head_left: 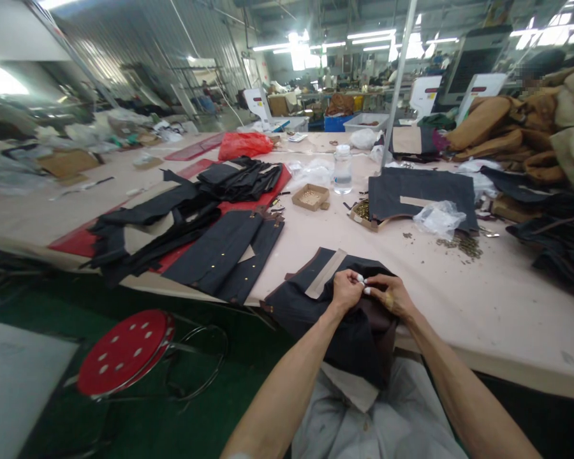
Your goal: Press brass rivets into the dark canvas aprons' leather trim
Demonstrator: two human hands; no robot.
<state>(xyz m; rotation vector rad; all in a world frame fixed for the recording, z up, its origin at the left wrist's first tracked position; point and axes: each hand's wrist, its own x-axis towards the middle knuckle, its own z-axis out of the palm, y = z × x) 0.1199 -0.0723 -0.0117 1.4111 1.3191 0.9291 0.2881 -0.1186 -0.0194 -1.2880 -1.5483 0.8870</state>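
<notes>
A dark fabric piece (306, 312) with a beige strip (326, 274) and brown edging lies at the table's front edge and hangs over into my lap. My left hand (348, 290) pinches a gathered part of it. From the other side, my right hand (390, 293) closes thumb and fingers on the same spot, fingertips almost meeting the left ones. White coverings show on several fingertips. Any small part between them is too small to make out. Left of this piece lie flat dark panels (220, 255) with brass-coloured studs.
Beyond my hands stand a small cardboard box (310, 197) of tiny parts, a clear jar (343, 169) and another box of brass pieces (362, 212). Loose metal parts (463, 245) lie at right near a plastic bag (440, 218). A red stool (124, 350) stands at left.
</notes>
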